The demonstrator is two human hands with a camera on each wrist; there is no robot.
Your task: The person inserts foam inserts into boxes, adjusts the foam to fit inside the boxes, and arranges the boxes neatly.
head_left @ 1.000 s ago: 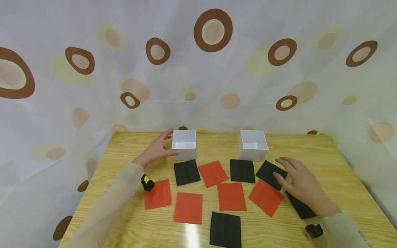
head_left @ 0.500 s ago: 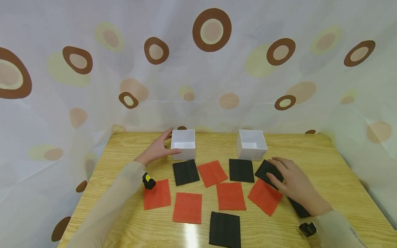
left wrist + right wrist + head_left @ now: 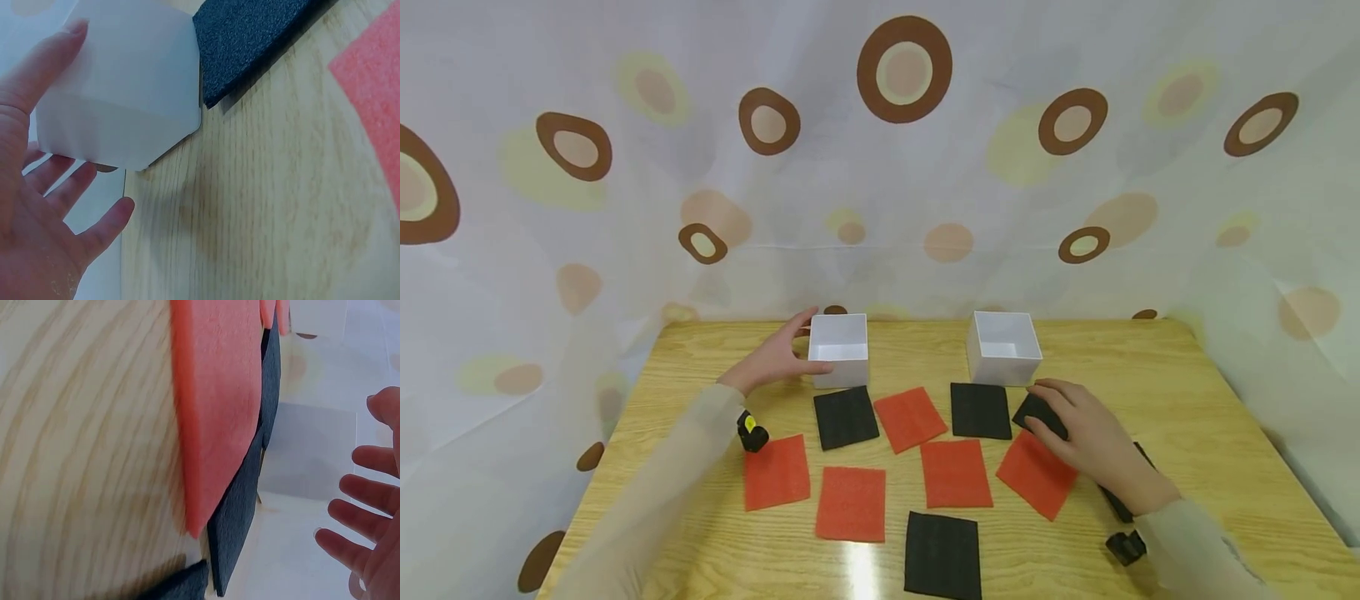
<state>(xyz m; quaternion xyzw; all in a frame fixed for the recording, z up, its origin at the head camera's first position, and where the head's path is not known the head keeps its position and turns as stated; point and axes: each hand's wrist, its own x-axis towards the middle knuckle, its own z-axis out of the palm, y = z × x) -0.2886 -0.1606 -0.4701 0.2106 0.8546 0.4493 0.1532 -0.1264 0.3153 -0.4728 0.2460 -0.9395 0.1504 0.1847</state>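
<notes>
My left hand (image 3: 775, 358) is around the left side of a small white box (image 3: 848, 372). Its thumb lies across the box's front, and other fingers pass behind the white box (image 3: 134, 81) in the left wrist view. My right hand (image 3: 1093, 437) hovers palm-down over a black foam square (image 3: 1036, 412), partly covering it. The fingers of my right hand (image 3: 381, 512) are spread and hold nothing in the right wrist view. A red foam square (image 3: 1037, 475) lies just in front of that black one, and another black square (image 3: 1116, 502) is mostly hidden beneath my right wrist.
A second white box (image 3: 1004, 367) stands at the back right. Several red and black foam squares, among them a red one (image 3: 957, 473) and a black one (image 3: 942, 554), lie flat on the wooden table (image 3: 700, 517). A patterned curtain (image 3: 880, 183) hangs behind.
My right hand has moved left and slightly up, covering more of the black square. The left hand has stayed around the white box. The whole head view has shifted slightly.
</notes>
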